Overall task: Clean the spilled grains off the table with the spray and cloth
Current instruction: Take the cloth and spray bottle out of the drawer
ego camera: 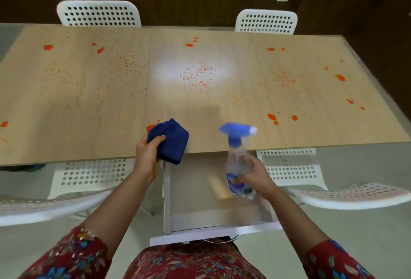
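View from above of a long pale wooden table (89,111) that fills the middle of the frame. Small orange-red grains (200,74) lie scattered over it in three loose patches, at left, centre and right. Larger orange smears (48,47) dot the tabletop around them, mostly towards the far edge, the right end and the near edge.

At lower centre, the person's left hand (148,153) grips a folded dark blue cloth (172,143), thumb on top and fingers curled around its side. The cloth sits at the table's near edge, partly over the tabletop and partly past it, just beside one orange smear.

To the right of it, the right hand (255,178) wraps around the lower body of a clear plastic spray bottle with a blue trigger head (238,158). The bottle is upright and blurred, its nozzle pointing towards the right of the frame. Its head shows against the table's near edge, and its body is over an open white drawer (200,233) below the tabletop. A pale yellowish object (219,188) lies in the drawer, too blurred to identify.

White perforated chairs stand at the far side (99,13) and the near side (291,165). Red floral sleeves (73,254) cover the arms at the bottom corners of the frame.
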Demonstrator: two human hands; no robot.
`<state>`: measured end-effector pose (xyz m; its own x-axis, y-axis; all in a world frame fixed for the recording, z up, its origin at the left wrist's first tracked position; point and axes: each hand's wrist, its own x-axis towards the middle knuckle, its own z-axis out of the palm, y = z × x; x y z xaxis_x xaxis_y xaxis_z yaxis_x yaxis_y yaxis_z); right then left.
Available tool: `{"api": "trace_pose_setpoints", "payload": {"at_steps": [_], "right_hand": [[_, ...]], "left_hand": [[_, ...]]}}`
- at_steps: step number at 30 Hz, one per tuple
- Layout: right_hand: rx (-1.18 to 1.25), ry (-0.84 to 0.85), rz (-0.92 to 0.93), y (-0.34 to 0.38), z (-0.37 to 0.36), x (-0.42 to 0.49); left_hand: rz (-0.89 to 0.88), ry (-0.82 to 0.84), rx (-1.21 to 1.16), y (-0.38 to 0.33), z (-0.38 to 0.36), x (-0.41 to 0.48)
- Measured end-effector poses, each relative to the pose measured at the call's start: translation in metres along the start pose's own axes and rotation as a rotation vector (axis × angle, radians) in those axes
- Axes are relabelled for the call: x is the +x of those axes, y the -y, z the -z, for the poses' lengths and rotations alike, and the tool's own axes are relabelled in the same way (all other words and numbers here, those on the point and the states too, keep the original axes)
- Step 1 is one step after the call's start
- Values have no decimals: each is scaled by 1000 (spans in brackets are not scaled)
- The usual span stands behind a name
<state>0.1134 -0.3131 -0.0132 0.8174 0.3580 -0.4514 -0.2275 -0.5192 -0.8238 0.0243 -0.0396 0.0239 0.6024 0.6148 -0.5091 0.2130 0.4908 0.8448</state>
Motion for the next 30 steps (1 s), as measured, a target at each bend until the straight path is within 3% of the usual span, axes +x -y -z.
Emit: {"api": "trace_pose_setpoints", "payload": {"at_steps": [4,8,14,20,26,30], "right_hand": [[313,-156,99,52,2,10],[438,-320,128,84,-12,34],[501,-468,237,95,-18,50],[473,-706,277,95,-17,70],[342,-678,324,87,-22,77],[279,-569,227,76,-11,57]], "left_hand": [[43,124,88,0,-43,22],[12,214,242,7,-85,52],[-291,96,973,15,-96,85],[-586,32,1091,17,-94,61],[-716,129,1131,34,-53,27],[-651,287,1395,45,-14,24]]}}
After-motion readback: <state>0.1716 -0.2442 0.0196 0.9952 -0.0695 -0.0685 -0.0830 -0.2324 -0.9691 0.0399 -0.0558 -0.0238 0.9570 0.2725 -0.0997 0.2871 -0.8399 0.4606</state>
